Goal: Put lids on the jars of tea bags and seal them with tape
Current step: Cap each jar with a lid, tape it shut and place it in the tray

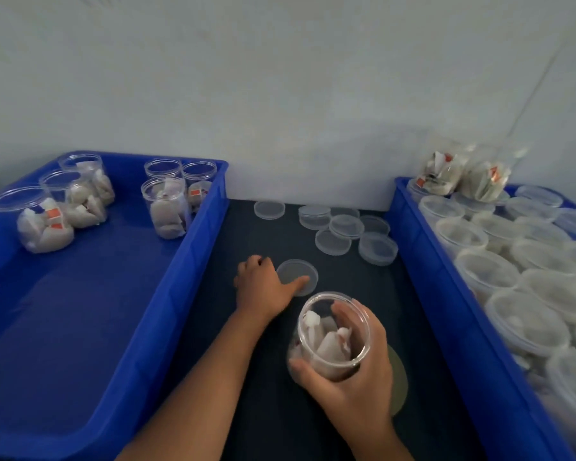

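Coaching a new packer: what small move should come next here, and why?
Probably lift the lid the left hand holds and set it on the jar: the right hand grips that jar, its mouth open, tea bags inside.

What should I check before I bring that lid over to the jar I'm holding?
1. Jar secured: ok, right hand wraps it.
2. Jar mouth uncovered: ok.
3. Tea bags below the rim: ok.
4. Left hand grip on lid: cannot tell; the thumb lies on top, the lid looks flat.
5. Lid apart from spare lids: ok.
6. Tape within reach: cannot tell; no roll plainly visible.
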